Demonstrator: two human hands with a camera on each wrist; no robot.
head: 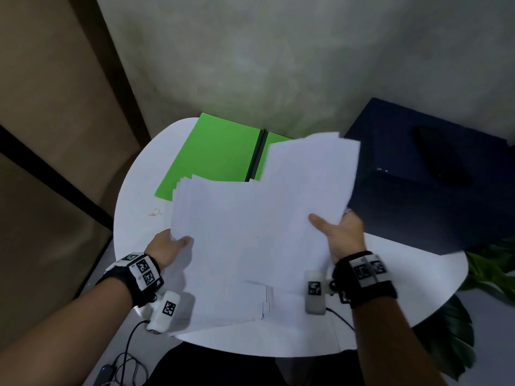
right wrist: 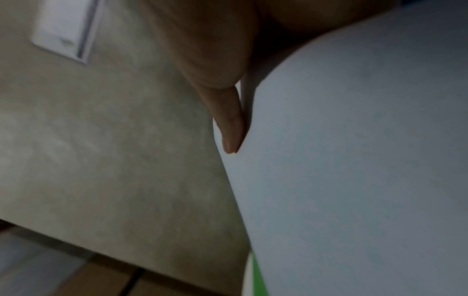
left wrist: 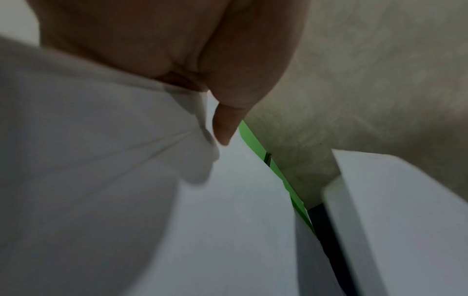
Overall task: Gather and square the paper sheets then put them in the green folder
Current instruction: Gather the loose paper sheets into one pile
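Observation:
A fanned, uneven bundle of white paper sheets [head: 250, 232] is lifted above the round white table [head: 131, 207]. My left hand [head: 170, 246] grips its left edge, thumb on top. My right hand [head: 337, 229] grips the right edge, thumb on top as well. The green folder [head: 211, 157] lies open and flat at the table's far side, its black spine [head: 257, 154] showing; the sheets cover its right half. In the left wrist view my left hand [left wrist: 222, 124] pinches the paper sheets [left wrist: 88, 160], with the green folder [left wrist: 253, 140] a thin strip beyond. The right wrist view shows a thumb against the paper sheets [right wrist: 354, 160].
A dark blue box [head: 429, 176] with a black phone [head: 440, 154] on top takes up the table's right side. A grey wall stands behind the table. Green plant leaves [head: 485, 268] hang off the right edge. Cables [head: 125, 363] trail on the floor near me.

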